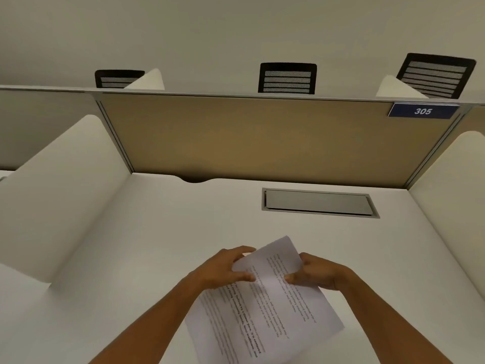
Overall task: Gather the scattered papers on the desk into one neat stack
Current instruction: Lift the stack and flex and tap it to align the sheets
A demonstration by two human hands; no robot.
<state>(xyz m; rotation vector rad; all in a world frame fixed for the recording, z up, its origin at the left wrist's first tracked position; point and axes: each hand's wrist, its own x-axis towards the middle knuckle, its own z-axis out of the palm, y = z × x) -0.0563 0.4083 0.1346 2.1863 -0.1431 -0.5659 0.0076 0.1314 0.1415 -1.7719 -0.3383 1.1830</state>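
Two side screens and a tan back partition [262, 137] close in the white desk [157, 227], the widest thing in view. Beyond the partition stand three black mesh chair backs; on the partition's upper right corner hangs a blue plate [423, 111] reading "305". Just below the partition, set flush into the desk, lies a grey cable hatch [319, 202]. Well nearer the person than that hatch are the papers [262, 311], printed sheets held together, fanned and askew, their near edges running out of view. The print on them is too blurred to read. The left hand [225, 266] pinches the sheets' far left edge between thumb and curled fingers; the right hand [315, 271] pinches the right edge the same way.

No loose sheet shows elsewhere on the desk, so gathering looks done and squaring is probably the step in hand. The next move likely calls for loosening both pinches slightly and tapping the edges on the desk until they align.
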